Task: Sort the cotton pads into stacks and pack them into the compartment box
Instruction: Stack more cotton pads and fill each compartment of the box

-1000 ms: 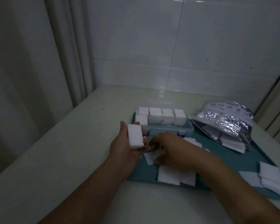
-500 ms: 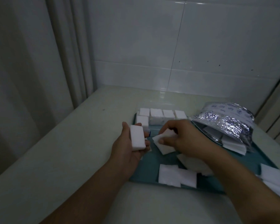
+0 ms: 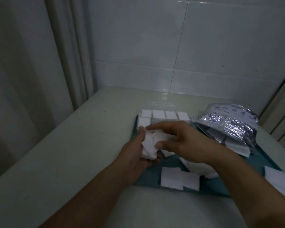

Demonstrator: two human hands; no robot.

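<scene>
My left hand [image 3: 135, 155] holds a stack of white cotton pads [image 3: 149, 146] from below, thumb along its left side. My right hand [image 3: 179, 139] lies over the stack, with its thumb and fingers pinching a pad onto the top. Just behind my hands stands the clear compartment box [image 3: 160, 116], with white pad stacks in several of its compartments; my hands hide its front edge. Loose pads [image 3: 176, 178] lie on the teal tray [image 3: 207, 186] below my right wrist, and more pads [image 3: 276, 180] lie at the right.
A silver foil bag [image 3: 227, 122] lies open on the tray's right side with pads spilling from its mouth. The tray sits on a pale counter [image 3: 72, 153]. A tiled wall stands behind and a curtain hangs at the left.
My right hand lifted a loose pad from the tray, carried it leftward and set it onto the stack in my left hand. The left hand has barely moved.
</scene>
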